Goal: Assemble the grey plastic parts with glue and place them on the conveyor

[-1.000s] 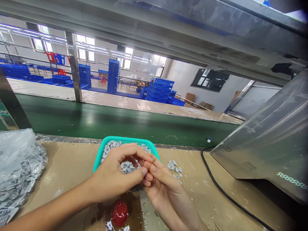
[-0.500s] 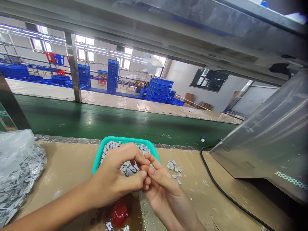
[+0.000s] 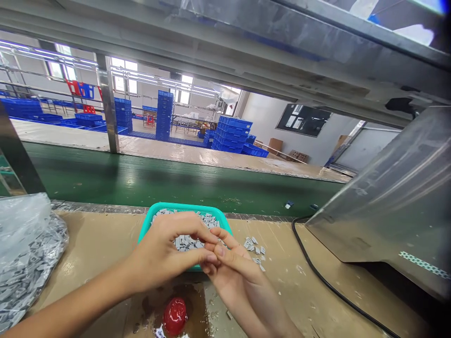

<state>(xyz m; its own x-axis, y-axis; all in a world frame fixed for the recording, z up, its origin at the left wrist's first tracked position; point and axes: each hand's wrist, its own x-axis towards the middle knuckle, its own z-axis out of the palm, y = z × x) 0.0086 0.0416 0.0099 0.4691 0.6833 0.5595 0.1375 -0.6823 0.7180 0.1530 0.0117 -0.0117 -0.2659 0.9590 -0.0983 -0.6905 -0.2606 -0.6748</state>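
My left hand (image 3: 172, 246) and my right hand (image 3: 236, 267) meet in front of a teal basket (image 3: 186, 206), their fingertips pinched together. Whatever sits between the fingers is hidden or too small to make out. Behind the hands, the basket holds many small grey plastic pieces (image 3: 190, 242). Below my left hand a round red object (image 3: 174, 316) rests on a wet brown patch of the bench. Loose grey pieces (image 3: 254, 245) lie on the bench just right of the basket.
A clear plastic bag (image 3: 28, 263) full of grey pieces stands at the left. Beyond the bench (image 3: 282, 291) runs a green conveyor belt (image 3: 169, 180). A black cable (image 3: 327, 281) and a metal housing (image 3: 384, 202) are on the right. A shelf (image 3: 225, 51) hangs overhead.
The view has shifted slightly. Both hands stay pinched together, with small finger movements. A small piece now shows on the bench below my right hand.
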